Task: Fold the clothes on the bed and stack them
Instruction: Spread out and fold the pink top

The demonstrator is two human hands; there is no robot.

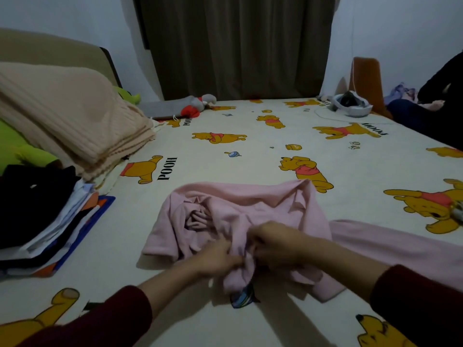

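A crumpled pink garment (225, 216) lies in the middle of the bed (225, 151), one long sleeve stretching off to the right. My left hand (218, 256) and my right hand (273, 242) meet at the garment's near edge, and both pinch its bunched fabric. A stack of folded clothes (42, 221), dark on top with white, orange and blue layers below, sits at the left edge of the bed.
A beige folded blanket (75, 121) leans over green bedding at the far left. A stuffed toy (198, 103) and a white headset (350, 106) lie by the far edge. A seated person in dark clothes (433, 108) is at the far right.
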